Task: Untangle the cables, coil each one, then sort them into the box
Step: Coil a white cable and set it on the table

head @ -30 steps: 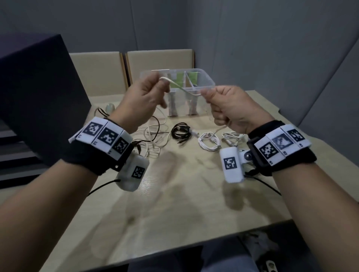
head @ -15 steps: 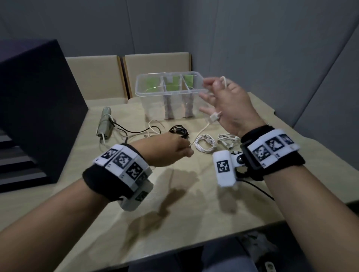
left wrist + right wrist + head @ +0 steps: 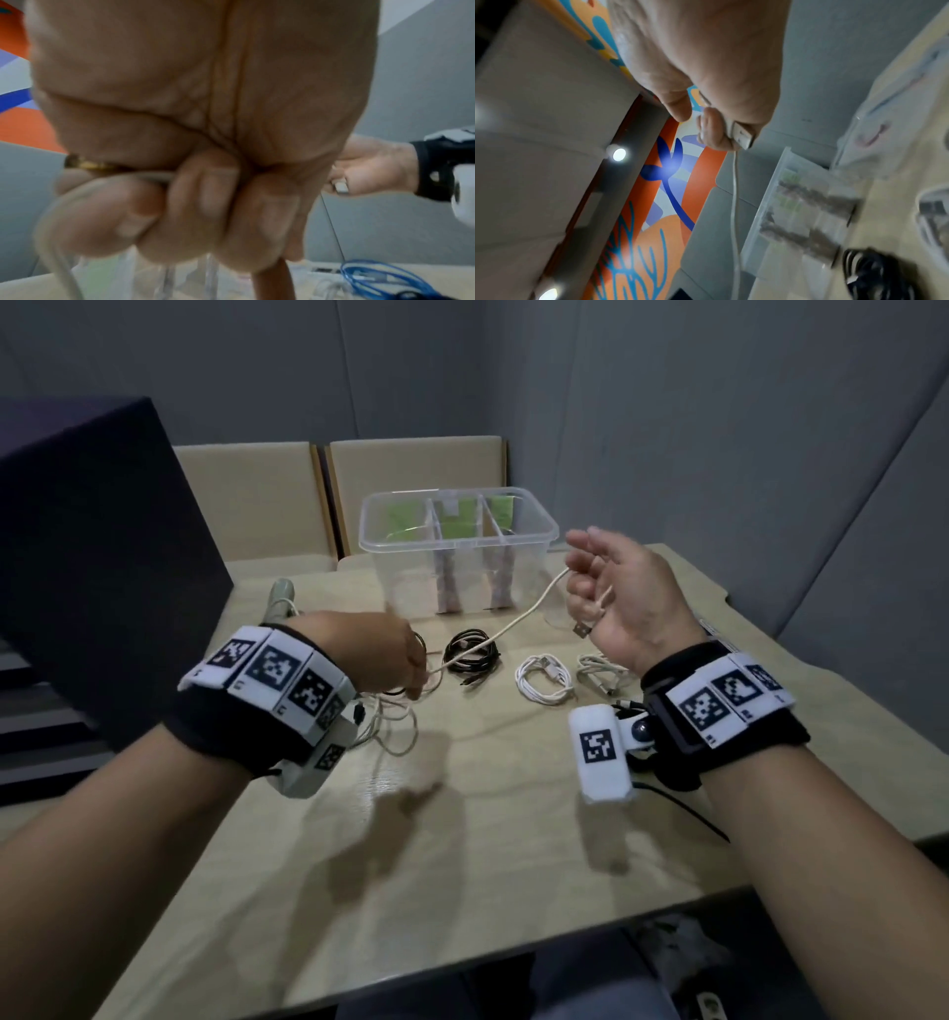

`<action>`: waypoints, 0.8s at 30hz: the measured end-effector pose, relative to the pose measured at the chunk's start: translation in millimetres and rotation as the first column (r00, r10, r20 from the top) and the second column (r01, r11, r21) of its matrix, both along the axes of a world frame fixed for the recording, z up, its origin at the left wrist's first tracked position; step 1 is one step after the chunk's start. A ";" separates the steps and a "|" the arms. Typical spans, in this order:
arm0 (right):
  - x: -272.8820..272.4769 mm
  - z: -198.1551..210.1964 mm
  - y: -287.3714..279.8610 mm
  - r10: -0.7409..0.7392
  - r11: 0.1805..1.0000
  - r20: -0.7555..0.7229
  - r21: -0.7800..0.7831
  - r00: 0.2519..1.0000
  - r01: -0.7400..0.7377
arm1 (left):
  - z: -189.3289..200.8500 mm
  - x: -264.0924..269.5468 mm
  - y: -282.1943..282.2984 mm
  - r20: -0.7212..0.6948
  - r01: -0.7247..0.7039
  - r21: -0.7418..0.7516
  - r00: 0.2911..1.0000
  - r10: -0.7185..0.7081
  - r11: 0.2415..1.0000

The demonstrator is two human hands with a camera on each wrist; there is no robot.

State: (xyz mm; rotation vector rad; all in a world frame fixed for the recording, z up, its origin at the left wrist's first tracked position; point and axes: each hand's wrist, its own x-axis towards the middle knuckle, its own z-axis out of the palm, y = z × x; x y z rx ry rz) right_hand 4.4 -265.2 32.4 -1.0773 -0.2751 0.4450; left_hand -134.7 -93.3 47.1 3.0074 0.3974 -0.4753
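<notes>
Left hand (image 3: 380, 654) has dropped low and now pinches the white cable (image 3: 518, 624) near the surface (image 3: 462, 839); right hand (image 3: 616, 593) has opened up a bit, fingers (image 3: 583, 603) curled round the plug end. So they're drawing out slack for coiling. Past the fingers: three finished coils, then the box (image 3: 534, 526), with room between.

The head view looks down and forward over the tabletop (image 3: 462, 839) toward the clear box (image 3: 457, 531) at 12 o'clock. Each wrist view sits tight under its palm, facing upward; both share that box.
</notes>
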 end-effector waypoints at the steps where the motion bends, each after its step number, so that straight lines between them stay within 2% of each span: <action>1: -0.2 0.4 0.0 -0.001 0.999 -0.030 0.055 1.000 0.002 | -5.3 1.5 -0.3 -0.026 0.012 -0.011 1.000 -0.012 1.000; 3: -0.8 -0.5 2.7 -0.014 0.993 -0.052 0.118 0.999 0.020 | -15.3 3.3 -1.7 -0.068 0.038 -0.087 0.997 -0.044 0.995; 4: -0.8 -3.0 5.3 -0.032 0.996 -0.021 0.085 0.999 0.034 | -18.3 3.7 -1.6 -0.079 0.056 -0.123 0.995 -0.066 0.991; 6: -1.2 -9.9 9.6 -0.064 0.986 0.173 -0.143 0.983 0.090 | -16.7 3.1 -2.4 -0.080 0.093 -0.203 0.991 -0.112 0.975; 7: -1.8 -13.8 9.4 -0.033 0.946 0.318 -0.297 0.948 0.133 | -13.0 2.8 -0.9 -0.056 0.109 -0.260 0.990 -0.128 0.959; 9: -4.3 -20.3 6.4 0.128 0.834 0.490 -0.524 0.862 0.174 | -1.1 0.6 1.5 0.050 0.148 -0.395 0.989 -0.139 0.907; 12: -9.3 -25.7 3.7 0.324 0.745 0.529 -0.654 0.785 0.133 | 14.8 -2.5 6.3 0.307 0.230 -0.477 0.948 -0.085 0.848; 14: -15.0 -24.6 5.3 0.360 0.753 0.528 -0.651 0.769 0.094 | 18.8 -0.5 5.2 0.466 0.259 -0.447 0.885 -0.025 0.856; 16: -21.7 -21.0 7.6 0.393 0.782 0.505 -0.623 0.769 0.011 | 17.3 5.4 3.6 0.609 0.251 -0.405 0.791 0.054 0.879; 18: -28.8 -16.8 9.4 0.471 0.790 0.435 -0.595 0.767 -0.148 | 13.2 12.7 3.1 0.721 0.238 -0.376 0.683 0.121 0.896; 20: -35.0 -13.8 9.6 0.544 0.788 0.377 -0.537 0.749 -0.302 | 8.1 19.3 2.9 0.777 0.230 -0.408 0.596 0.203 0.884; 22: -37.0 -10.9 9.5 0.525 0.827 0.352 -0.426 0.775 -0.366 | 0.8 23.7 0.6 0.773 0.218 -0.446 0.584 0.250 0.868; 24: -34.2 -7.2 9.8 0.411 0.901 0.319 -0.284 0.854 -0.328 | -12.0 25.8 -4.4 0.733 0.225 -0.454 0.645 0.217 0.862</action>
